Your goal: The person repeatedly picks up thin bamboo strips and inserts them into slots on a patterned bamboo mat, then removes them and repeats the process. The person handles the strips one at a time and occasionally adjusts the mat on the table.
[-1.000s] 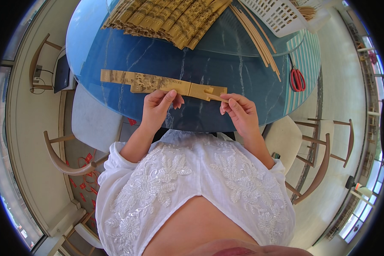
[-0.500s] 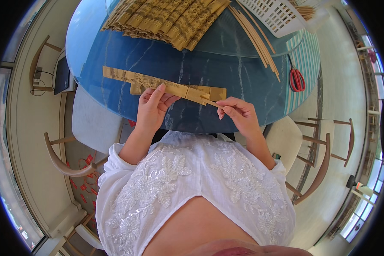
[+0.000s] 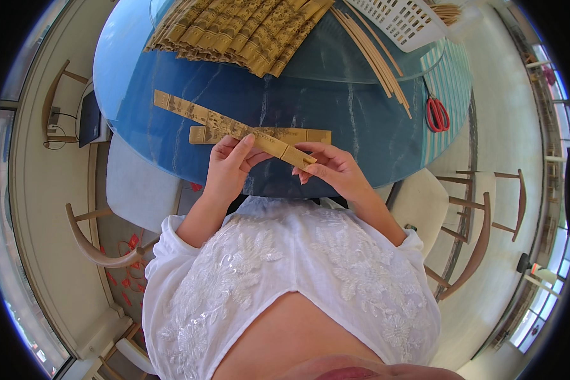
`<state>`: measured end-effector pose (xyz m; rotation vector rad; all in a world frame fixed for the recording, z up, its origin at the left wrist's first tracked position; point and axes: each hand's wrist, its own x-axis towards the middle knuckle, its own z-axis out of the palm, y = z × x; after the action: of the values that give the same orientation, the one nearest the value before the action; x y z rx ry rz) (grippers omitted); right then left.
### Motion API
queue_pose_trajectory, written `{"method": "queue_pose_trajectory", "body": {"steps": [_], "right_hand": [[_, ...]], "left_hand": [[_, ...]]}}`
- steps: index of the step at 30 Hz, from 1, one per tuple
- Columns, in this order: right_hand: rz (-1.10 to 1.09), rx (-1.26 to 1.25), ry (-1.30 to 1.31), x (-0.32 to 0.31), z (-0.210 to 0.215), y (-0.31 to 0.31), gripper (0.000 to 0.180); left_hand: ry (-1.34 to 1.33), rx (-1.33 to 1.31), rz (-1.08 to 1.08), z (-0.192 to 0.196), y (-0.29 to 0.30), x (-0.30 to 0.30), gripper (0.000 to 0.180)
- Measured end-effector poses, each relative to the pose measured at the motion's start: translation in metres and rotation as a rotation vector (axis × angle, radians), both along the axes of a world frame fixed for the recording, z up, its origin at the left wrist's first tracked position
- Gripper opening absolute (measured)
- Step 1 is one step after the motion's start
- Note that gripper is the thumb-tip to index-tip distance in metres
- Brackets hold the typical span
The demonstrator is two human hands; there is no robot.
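Observation:
A long, flat gold printed paper sleeve point(image 3: 221, 124) slants across in front of me, its far-left end raised toward the table's middle. My left hand point(image 3: 229, 170) pinches it near its middle between thumb and fingers. At its near right end, my right hand point(image 3: 337, 170) is closed with thumb and fingertips around the sleeve's mouth. Only a tiny bit of a thin wooden stick point(image 3: 308, 161) shows there; the rest is hidden. Beneath the held sleeve, a second gold sleeve point(image 3: 318, 136) lies flat on the blue marbled table point(image 3: 190, 152).
A large pile of gold sleeves point(image 3: 240, 31) lies on the glass turntable at the far side. Several loose wooden sticks point(image 3: 377, 63) rest right of it, beside a white perforated basket point(image 3: 402, 24). Red-handled scissors point(image 3: 437, 115) lie on a striped mat point(image 3: 453, 95) at the right.
The wooden stick that stuck out of the sleeve's right end has slid almost wholly inside. My right hand has moved left to the sleeve's mouth, and the sleeve tilts more steeply.

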<state>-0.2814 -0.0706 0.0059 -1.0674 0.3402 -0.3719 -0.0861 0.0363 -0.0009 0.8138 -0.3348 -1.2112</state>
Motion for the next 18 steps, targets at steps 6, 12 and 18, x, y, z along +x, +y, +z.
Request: {"method": "queue_pose_trajectory", "body": {"steps": [6, 12, 18], "right_hand": [[-0.044, -0.074, 0.024, -0.004, -0.006, -0.004, 0.023], [-0.179, -0.134, 0.083, -0.009, -0.002, -0.011, 0.02], [-0.905, -1.301, 0.657, -0.039, 0.017, -0.08, 0.023]], "left_hand": [[-0.028, -0.009, -0.004, -0.005, 0.003, 0.0, 0.014], [-0.139, -0.005, 0.032, -0.002, 0.0, -0.005, 0.015], [-0.126, -0.01, 0.092, -0.009, 0.0, 0.005, 0.014]]}}
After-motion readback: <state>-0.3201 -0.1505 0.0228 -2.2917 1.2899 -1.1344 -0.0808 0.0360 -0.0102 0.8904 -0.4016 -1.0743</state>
